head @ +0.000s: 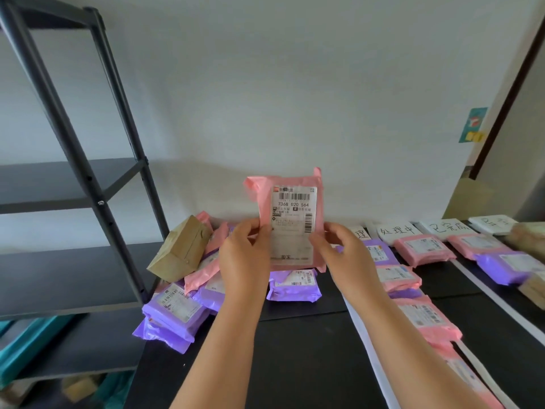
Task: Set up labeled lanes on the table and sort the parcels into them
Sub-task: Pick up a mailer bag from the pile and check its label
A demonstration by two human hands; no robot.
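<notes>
A pink parcel (290,199) with a white shipping label stands upright in the air above the black table (295,364). My left hand (244,255) pinches its lower left edge and my right hand (342,255) grips its lower right edge. Under it lies a purple parcel (293,286). An unsorted heap of purple and pink parcels (180,311) with a brown box (180,249) sits at the left. White paper lane labels (396,231) with handwriting lie along the far edge, with white strips (368,346) dividing the lanes. Pink and purple parcels (424,249) lie in the lanes.
A black metal shelf rack (88,178) stands at the left, close to the heap. Teal items (26,343) sit low under it. A white wall is directly behind the table. More brown parcels (533,287) lie at the far right edge.
</notes>
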